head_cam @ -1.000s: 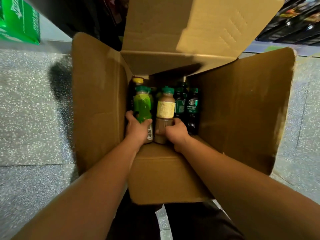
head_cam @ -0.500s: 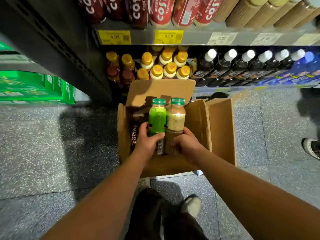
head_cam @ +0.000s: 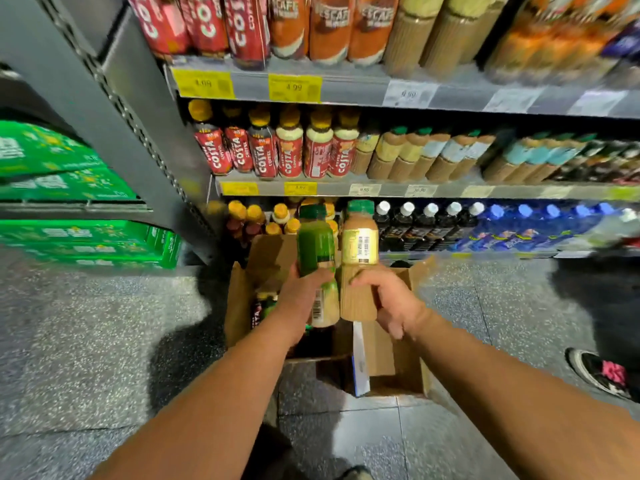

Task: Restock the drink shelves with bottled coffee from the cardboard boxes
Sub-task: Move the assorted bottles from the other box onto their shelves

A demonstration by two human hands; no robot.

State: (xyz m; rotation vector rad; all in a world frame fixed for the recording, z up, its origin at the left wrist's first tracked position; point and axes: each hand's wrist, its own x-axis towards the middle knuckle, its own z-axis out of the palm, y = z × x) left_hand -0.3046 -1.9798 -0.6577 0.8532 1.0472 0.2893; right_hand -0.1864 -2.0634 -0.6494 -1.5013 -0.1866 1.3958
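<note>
My left hand [head_cam: 300, 299] grips a green-labelled bottle [head_cam: 317, 251] with a green cap, held upright. Beside it my right hand [head_cam: 391, 303] holds a tan bottle [head_cam: 358, 261] with a yellow label and green cap. Both bottles are raised above the open cardboard box [head_cam: 239, 306] on the floor, in front of the lowest shelf. Inside the box a few dark bottles [head_cam: 261, 308] show at the left. The middle shelf [head_cam: 450, 192] carries red Costa coffee bottles [head_cam: 263, 154] and tan green-capped bottles [head_cam: 415, 154].
A grey shelf upright [head_cam: 114, 109] stands at the left, with green cartons [head_cam: 76, 237] stacked beyond it. The bottom shelf holds yellow-capped, white-capped and blue bottles [head_cam: 429, 226]. Another person's shoe [head_cam: 602, 372] is on the floor at the right. The speckled floor [head_cam: 104, 341] spreads left of the box.
Both hands have lifted the two bottles out of the box and up toward the shelves. My view has risen from inside the box to the shelving.
</note>
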